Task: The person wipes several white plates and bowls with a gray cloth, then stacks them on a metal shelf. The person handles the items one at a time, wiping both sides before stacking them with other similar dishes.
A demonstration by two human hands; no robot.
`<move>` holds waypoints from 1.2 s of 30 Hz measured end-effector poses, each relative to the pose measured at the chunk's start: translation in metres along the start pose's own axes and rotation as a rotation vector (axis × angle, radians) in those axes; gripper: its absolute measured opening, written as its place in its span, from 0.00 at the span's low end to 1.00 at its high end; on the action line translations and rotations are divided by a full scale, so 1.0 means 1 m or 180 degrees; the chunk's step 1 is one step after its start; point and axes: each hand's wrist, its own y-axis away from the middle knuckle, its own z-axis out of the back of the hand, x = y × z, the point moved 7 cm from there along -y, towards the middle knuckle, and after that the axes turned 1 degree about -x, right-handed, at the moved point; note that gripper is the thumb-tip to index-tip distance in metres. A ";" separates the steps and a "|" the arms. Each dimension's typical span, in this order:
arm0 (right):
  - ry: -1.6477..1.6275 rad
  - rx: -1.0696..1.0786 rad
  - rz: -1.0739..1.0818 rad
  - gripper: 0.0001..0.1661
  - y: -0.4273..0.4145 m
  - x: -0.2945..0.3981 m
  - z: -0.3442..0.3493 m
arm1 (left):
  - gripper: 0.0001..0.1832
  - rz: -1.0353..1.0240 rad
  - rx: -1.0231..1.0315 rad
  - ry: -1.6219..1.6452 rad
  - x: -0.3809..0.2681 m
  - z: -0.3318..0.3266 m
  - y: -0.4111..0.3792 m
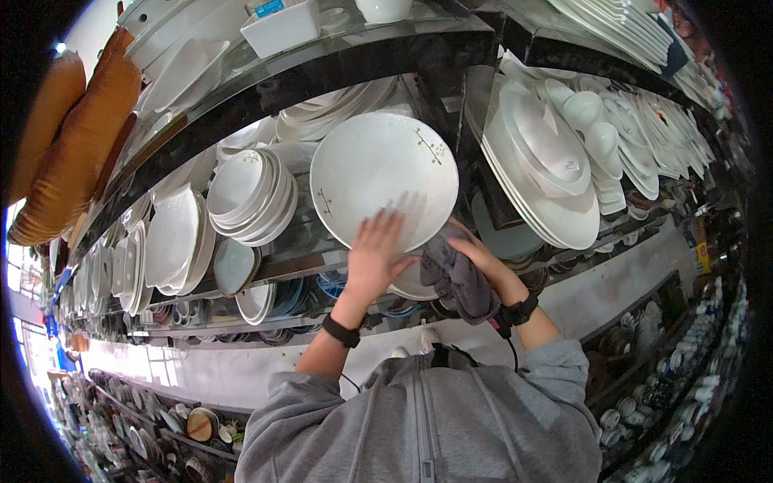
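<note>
A large round white plate [380,169] with small painted sprigs near its rim is tilted up in front of the shelf. My left hand [377,250] lies with fingers spread over its lower part, slightly blurred. At the plate's lower right edge, my right hand [474,247] holds a dark grey cloth [459,281] that hangs down below the fingers. Whether the right fingers also grip the plate's rim cannot be told. Left of the plate stands a stack of white bowls [241,187], the front one with a similar sprig.
Stacked white oval platters [543,205] stand close on the right. White square-edged plates [172,241] and a small grey-blue dish [234,265] are at the left. A dark shelf edge [362,60] runs above; more dishes lie on the lower shelf.
</note>
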 end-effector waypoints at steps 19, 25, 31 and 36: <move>0.0405 -0.0047 -0.0266 0.42 0.002 -0.010 -0.033 | 0.38 0.3054 -0.0592 0.4245 0.081 -0.026 0.058; -0.0011 0.0049 -0.0219 0.37 -0.004 0.005 -0.037 | 0.40 0.2843 -0.0593 0.3873 0.089 -0.044 0.058; 0.0047 -0.0240 -0.0126 0.37 -0.005 -0.002 -0.034 | 0.38 0.2849 -0.0610 0.3953 0.089 -0.039 0.050; 0.0344 -0.0009 0.0205 0.37 0.002 0.011 -0.043 | 0.39 0.2779 -0.0533 0.3982 0.094 -0.045 0.051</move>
